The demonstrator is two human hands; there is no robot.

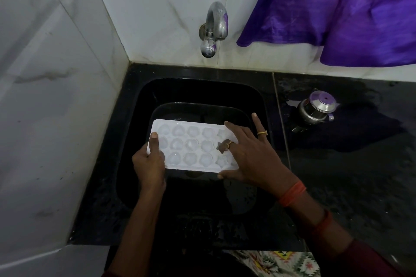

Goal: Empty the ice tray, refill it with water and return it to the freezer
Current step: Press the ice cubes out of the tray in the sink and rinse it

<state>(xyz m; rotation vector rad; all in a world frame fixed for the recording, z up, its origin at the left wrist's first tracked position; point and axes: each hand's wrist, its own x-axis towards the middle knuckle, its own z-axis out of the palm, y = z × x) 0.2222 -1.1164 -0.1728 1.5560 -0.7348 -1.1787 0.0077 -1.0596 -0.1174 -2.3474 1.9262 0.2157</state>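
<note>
Currently I am holding the ice tray (pixel 191 146) over the sink (pixel 202 87) so spills are landing there. My left hand (pixel 149 164) is gripping its left end; my right hand (pixel 249 153) is pressing flat, fingers spread, steadying the right end.

Ice tray (pixel 191 148): right end covered by the right hand (pixel 249 157); the cups there cannot be counted. Contents of the visible cups appear cloudy; ice or water, not determinable. Left hand (pixel 148 168): fingers out of sight beneath the tray's left end, thumb alone on top. Sink (pixel 135 119): floor lost in shadow below the tray. Purple cloth (pixel 337 18): cut by the top and right edges. Lidded steel pot (pixel 315 108) on the desk (pixel 349 175): contents concealed. Patterned fabric (pixel 281 263): cut by the bottom edge, as are both forearms.
</note>
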